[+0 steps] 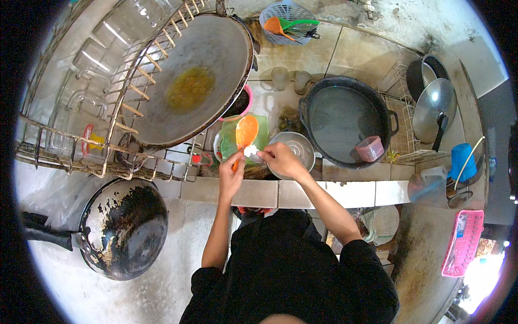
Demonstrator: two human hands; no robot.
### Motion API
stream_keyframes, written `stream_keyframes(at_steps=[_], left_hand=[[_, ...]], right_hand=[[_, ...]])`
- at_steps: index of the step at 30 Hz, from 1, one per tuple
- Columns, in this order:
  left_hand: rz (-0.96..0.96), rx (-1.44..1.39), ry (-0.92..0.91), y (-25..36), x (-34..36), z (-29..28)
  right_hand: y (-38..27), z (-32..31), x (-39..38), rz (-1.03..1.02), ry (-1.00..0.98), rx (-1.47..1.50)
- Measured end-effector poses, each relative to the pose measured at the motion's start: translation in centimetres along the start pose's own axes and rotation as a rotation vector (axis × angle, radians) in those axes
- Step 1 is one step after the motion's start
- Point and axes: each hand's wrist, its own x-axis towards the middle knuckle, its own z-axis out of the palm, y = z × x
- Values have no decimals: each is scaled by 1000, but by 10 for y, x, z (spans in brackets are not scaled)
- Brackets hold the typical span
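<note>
My left hand [231,175] is closed around the handle of an orange plastic ladle [247,129], its bowl pointing away from me. A small white clump [250,150] sits where the ladle's handle meets my fingers; whether it is foam, paper or something else I cannot tell. From the right, my right hand [284,160] reaches in with its fingertips pinched at the clump's edge. Below the ladle lies a green sheet or bag [229,140]. A round metal bowl [301,149] stands beside my right hand, which partly covers it.
A large wok [162,65] leans beside the wire dish rack [135,102]. Right of the metal bowl is a dark two-handled pan [345,116] of water, with a pink container [370,148] in it. A blue basket [288,13] stands behind. A blackened pan [124,229] hangs lower left.
</note>
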Motion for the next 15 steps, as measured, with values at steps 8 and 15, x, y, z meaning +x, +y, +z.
stream_keyframes(at_steps=[8, 15], left_hand=[[162, -39, 36, -5, 4, 0], [260, 30, -12, -9, -1, -4]], right_hand=[[25, -6, 18, -165, 75, 70], [-5, -50, 27, -104, 221, -40]])
